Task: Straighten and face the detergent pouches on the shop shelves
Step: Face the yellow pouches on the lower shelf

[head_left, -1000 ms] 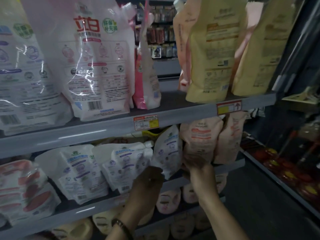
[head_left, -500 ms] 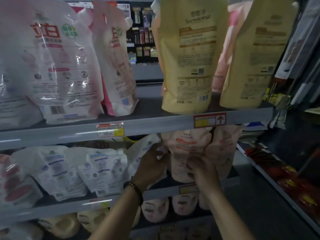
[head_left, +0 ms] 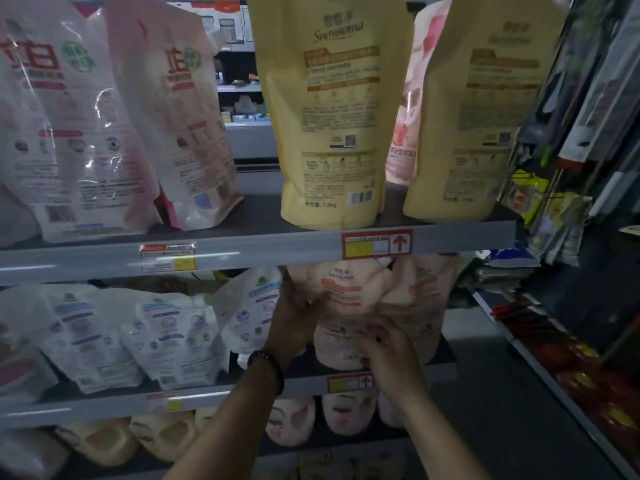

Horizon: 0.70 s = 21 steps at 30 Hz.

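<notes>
- Head view, task item: peach pouch [head_left: 341, 299] stands at the front of the middle shelf [head_left: 446, 369], under the upper shelf lip, touching a second peach pouch [head_left: 420, 306] on its right.
- Left hand [head_left: 294, 327]: fingers curled round the pouch's left edge, gripping it. Dark bracelet [head_left: 268, 363] on that wrist.
- Right hand [head_left: 389, 351]: fingers bent over the pouch's lower front, gripping near the bottom edge. Light is dim, so the thumb position is unclear.
- Handling, my read: a soft refill bag full of liquid. It is heavy for its size, has a floppy top and slick film, and will slump if held high. Best hold is the side seams low down, or under the base gusset. Don't squeeze the spout.
- Text: the peach pouch and the yellow pouch [head_left: 332, 116] above carry a script logo starting "Sn"; the rest isn't crisp. The yellow one reads "1.5kg" at the bottom.
- The white-pink pouches [head_left: 69, 116] show the red character "白".
- Price tag [head_left: 377, 244] has a red up-arrow. The other small print is too blurred to read.
</notes>
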### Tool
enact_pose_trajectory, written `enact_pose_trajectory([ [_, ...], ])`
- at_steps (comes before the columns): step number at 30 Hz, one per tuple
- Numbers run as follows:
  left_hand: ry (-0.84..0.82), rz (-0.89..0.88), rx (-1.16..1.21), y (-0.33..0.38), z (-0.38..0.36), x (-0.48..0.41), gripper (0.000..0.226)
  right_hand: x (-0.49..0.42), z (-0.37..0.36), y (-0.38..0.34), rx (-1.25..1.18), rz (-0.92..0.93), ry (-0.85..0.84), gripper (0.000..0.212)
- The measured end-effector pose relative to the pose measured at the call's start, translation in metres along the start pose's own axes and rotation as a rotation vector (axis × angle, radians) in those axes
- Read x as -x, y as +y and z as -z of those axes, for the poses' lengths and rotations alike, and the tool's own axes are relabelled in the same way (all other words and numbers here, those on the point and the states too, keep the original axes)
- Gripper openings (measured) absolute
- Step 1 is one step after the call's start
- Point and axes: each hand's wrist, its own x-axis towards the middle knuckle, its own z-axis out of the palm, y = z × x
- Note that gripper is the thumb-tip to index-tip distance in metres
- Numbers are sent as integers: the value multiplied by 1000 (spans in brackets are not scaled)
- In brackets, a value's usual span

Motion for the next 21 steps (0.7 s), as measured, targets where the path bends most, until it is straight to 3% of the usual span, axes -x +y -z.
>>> enact_pose_trajectory([
  [5, 13, -17, 36, -14, -1, -12, 79, 0, 6, -1, 30, -8, -10, 35],
  [9, 62, -33, -12, -9, -4, -15, 45, -7, 10, 3, 46, -32, -19, 40],
  [14, 188, -27, -318, -4, 3, -11, 3, -11, 5, 8, 58, -83, -109, 52],
  [16, 200, -27, -421, -9, 7, -13, 9, -13, 2, 13, 89, -99, -106, 58],
  [18, 224, -30, -398, -15, 9, -13, 14, -14, -2, 14, 118, -96, -117, 54],
  [21, 198, -57, -118, -23, 8, -8, 14, -15, -8, 13, 196, -79, -141, 49],
])
